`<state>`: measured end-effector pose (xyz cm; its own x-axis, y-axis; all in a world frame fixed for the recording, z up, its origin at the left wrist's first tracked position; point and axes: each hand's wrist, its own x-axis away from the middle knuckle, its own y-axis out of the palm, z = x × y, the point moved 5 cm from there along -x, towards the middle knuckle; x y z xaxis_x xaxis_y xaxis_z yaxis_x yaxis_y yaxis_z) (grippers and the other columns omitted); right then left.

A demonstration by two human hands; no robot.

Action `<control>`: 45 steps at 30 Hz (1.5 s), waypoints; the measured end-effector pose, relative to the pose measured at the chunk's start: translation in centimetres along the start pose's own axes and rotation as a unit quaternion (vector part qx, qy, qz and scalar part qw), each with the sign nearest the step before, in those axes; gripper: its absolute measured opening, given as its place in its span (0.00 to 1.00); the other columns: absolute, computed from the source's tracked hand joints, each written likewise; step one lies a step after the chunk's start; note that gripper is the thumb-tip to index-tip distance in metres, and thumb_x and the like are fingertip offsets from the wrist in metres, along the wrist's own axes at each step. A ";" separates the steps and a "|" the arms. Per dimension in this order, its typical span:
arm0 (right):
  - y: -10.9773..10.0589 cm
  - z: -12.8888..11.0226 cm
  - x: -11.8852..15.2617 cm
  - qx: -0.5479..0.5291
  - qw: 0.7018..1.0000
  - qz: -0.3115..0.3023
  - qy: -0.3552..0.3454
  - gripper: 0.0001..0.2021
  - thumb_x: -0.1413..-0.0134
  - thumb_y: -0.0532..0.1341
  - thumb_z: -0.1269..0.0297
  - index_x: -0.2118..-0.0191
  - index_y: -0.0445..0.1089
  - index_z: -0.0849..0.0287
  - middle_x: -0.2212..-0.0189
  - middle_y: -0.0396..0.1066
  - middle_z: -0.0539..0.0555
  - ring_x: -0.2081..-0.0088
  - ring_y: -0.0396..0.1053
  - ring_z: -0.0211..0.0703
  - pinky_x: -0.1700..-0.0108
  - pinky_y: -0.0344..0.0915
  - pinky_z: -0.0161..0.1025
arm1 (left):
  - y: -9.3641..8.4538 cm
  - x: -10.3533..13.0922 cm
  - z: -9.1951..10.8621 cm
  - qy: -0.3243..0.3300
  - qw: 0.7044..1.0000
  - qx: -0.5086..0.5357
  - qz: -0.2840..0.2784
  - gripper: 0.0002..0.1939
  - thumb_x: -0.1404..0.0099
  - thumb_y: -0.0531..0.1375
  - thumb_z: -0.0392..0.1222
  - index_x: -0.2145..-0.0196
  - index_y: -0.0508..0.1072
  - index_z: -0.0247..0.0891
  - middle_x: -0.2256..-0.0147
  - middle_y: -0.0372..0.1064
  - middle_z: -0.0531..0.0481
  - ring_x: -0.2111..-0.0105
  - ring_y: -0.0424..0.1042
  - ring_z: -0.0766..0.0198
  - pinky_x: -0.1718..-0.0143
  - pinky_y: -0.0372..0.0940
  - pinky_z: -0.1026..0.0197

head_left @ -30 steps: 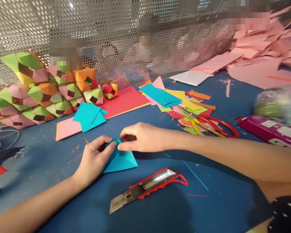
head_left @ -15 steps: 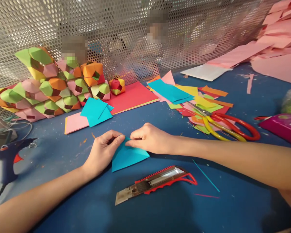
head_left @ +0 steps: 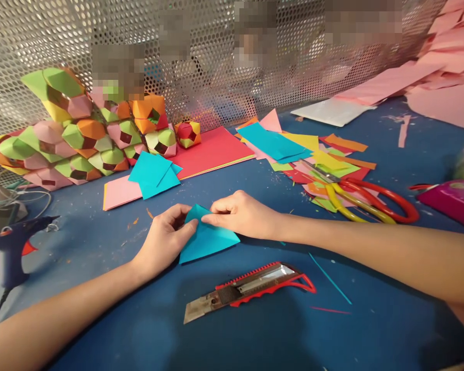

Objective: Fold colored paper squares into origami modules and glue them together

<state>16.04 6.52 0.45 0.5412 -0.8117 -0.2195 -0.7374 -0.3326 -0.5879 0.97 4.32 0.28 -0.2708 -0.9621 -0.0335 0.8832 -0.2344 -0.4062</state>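
The left hand [head_left: 164, 234] pinches the blue paper [head_left: 212, 242] mid-frame on the counter [head_left: 147, 335]; the right hand [head_left: 251, 214] touches it, grip hard to tell. More tip shows now, so folding seems half done.

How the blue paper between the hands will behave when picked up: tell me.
The blue paper is probably light, looking like thin sheet. It should be fairly stiff, as its lower edge runs straight without drooping. Flat and sharp-cornered, it would probably slide rather than roll.
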 end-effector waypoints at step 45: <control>0.4 -2.0 1.7 0.179 0.921 0.060 -0.340 0.10 0.43 0.52 0.75 0.60 0.70 0.65 0.64 0.69 0.59 0.61 0.66 0.40 0.57 0.67 0.39 | -0.2 0.3 0.1 0.049 0.998 -0.028 0.015 0.09 0.41 0.58 0.36 0.61 0.68 0.38 0.62 0.70 0.52 0.61 0.69 0.68 0.58 0.64 0.65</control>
<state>15.89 4.08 1.38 0.6818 -0.3040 -0.6654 -0.6938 0.0196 -0.7199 0.78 4.09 0.42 -0.2842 -0.9493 -0.1347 0.8693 -0.1959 -0.4538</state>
